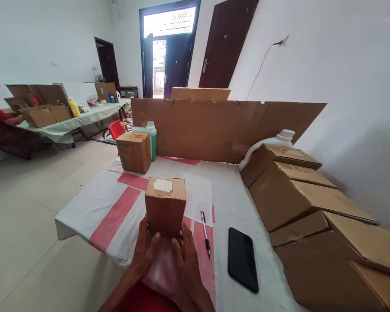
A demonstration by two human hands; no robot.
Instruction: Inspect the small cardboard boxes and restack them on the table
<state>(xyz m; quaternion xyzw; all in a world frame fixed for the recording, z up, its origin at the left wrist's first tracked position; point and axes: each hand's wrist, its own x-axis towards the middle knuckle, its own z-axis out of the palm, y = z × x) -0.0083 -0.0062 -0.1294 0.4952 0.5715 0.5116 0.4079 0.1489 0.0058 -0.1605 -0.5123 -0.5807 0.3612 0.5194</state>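
A small upright cardboard box stands in front of me on the covered table, with a white label on its top. My left hand is closed against its lower left side, thumb on the near face. On the opposite side, my right hand grips the lower right edge in the same way. The underside of the box is hidden. Right of it lie a pen and a sheet of white paper. A black smartphone rests farther right.
Another cardboard box and a green bottle stand at the back left. Several boxes line the right side, with a white jug behind. A cardboard panel borders the far edge. A person sits at another table.
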